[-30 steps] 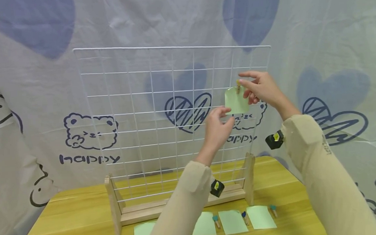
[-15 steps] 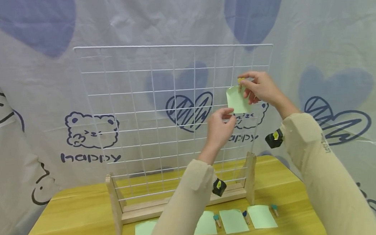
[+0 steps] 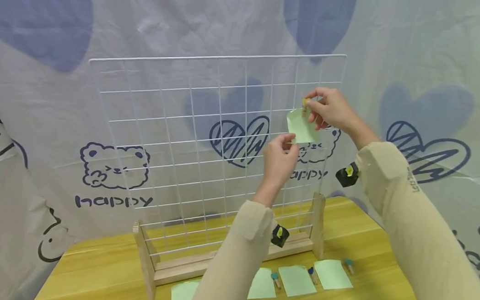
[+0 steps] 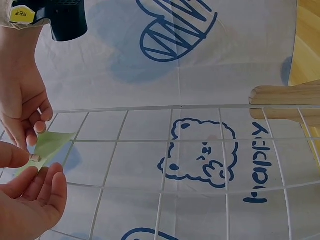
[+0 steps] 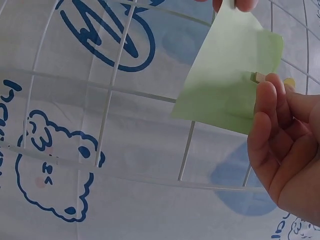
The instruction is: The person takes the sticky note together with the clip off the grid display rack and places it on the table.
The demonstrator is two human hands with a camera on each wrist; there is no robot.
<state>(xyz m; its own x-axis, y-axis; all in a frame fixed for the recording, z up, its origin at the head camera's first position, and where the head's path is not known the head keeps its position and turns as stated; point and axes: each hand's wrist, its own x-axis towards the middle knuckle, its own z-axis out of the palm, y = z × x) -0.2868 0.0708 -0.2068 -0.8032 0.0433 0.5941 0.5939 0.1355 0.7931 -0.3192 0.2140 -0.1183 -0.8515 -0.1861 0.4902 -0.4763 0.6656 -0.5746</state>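
A pale green paper note [image 3: 301,127] is up against the upper right of a white wire grid [image 3: 218,57]. My right hand [image 3: 330,108] pinches a small wooden clothespin with a yellow heart [image 3: 305,102] at the note's top edge. In the right wrist view, the clothespin's wooden tip [image 5: 258,77] overlaps the paper [image 5: 220,75]. Lower down, my left hand [image 3: 279,160] holds the note's bottom left corner between thumb and fingers. The left wrist view has both hands close together around the note [image 4: 52,145], partly covering the clothespin.
The grid stands in a wooden base [image 3: 181,273] on a yellow wood-grain table [image 3: 90,264]. Along the front lie several green notes [image 3: 297,280], with a dark blue heart clothespin [image 3: 312,274] and teal ones [image 3: 349,266] beside them. A patterned cloth [image 3: 424,65] hangs behind.
The right hand's fingers have closed in on the clothespin's yellow heart, and the clothespin has tilted slightly. The left hand stays at the note's lower corner. The view shifts a little.
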